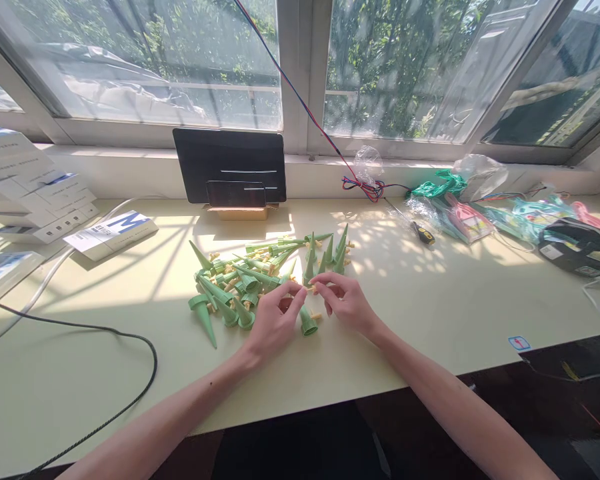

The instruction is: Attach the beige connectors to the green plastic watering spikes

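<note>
A pile of green cone-shaped plastic spikes with small beige fittings lies on the pale table. My left hand and my right hand meet at the pile's near edge. Both have their fingers curled in a pinch around one green spike, which points up between them; a small beige piece sits at my right fingertips. Exactly which fingers grip the spike is hard to see.
A dark tablet on a wooden stand leans at the window sill. White boxes and booklets sit at the left, a black cable crosses the near left. Bags, a screwdriver and a tape roll lie at the right.
</note>
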`<state>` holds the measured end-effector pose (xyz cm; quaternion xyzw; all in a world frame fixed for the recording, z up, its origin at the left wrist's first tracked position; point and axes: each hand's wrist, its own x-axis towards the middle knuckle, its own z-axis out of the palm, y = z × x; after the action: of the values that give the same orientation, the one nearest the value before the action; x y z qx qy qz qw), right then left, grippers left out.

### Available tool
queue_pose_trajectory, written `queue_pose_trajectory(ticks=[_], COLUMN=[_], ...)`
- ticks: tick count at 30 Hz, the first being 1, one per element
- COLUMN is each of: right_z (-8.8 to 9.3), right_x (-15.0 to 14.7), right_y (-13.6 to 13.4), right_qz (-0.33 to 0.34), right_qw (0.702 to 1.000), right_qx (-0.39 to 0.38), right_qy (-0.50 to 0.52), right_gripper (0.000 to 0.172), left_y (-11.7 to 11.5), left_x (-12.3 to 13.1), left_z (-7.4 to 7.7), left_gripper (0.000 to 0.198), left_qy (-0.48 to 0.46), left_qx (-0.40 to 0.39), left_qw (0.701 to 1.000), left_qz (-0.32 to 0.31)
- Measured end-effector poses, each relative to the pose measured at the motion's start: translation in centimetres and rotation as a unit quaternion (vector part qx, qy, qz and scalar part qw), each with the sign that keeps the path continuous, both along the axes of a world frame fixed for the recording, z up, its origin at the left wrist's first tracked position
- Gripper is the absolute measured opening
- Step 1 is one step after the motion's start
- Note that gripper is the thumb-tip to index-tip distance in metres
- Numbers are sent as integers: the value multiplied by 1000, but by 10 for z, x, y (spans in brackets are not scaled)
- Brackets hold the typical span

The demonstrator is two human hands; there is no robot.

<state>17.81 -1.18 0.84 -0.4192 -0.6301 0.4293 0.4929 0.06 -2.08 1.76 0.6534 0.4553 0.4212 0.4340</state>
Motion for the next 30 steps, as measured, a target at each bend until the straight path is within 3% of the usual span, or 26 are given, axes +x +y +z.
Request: queue_pose_trajectory(ticks=[30], right_z=[1], right_x=[0], right_y=[0], right_qz=[9], right_qw=[1000], right_qx=[0], right_qy=[-10], right_gripper=[23], left_y=[0], left_x=[0], left_z=[1], left_gripper=[27], left_qy=[6], left_qx=[-12], left_qw=[1000], left_qz=[-21])
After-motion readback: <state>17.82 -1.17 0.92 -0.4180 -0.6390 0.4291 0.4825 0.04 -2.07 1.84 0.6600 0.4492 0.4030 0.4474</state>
